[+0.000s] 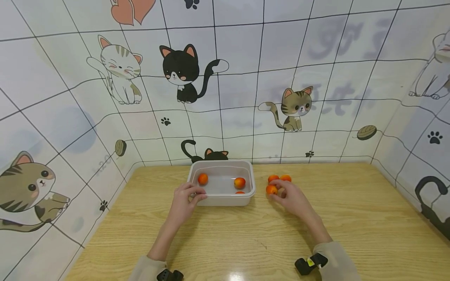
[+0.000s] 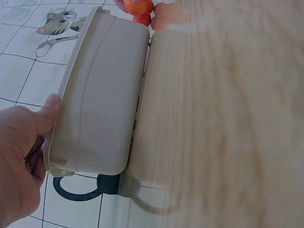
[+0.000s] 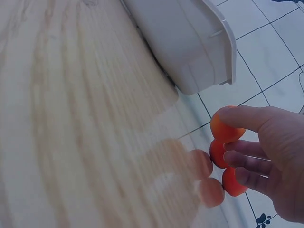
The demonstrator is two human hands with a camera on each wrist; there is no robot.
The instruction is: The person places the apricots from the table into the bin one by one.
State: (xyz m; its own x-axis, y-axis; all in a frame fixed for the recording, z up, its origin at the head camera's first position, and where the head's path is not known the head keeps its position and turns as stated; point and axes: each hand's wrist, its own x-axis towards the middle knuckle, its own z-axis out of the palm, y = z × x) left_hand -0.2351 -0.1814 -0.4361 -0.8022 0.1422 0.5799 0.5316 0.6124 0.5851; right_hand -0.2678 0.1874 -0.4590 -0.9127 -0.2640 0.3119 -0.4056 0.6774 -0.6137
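Across the back and both sides stands a pale wall covering (image 1: 239, 93) printed with a dark grid and cartoon cats (image 1: 181, 64). The wooden bench (image 1: 228, 242) spreads below it. Near the bench's far edge sits a whitish, open-topped container (image 1: 226, 200). The left hand (image 1: 185, 200) grips the container's near left corner, thumb and fingers on either side of the rim. The right hand (image 1: 292, 196), right of the container, pinches an orange fruit (image 3: 228, 127) between thumb and fingers; whether that fruit touches the bench, I cannot tell. Two more fruits (image 1: 286, 178) lie just behind it. Three others (image 1: 240, 183) are inside the container, one mostly hidden by the front wall.
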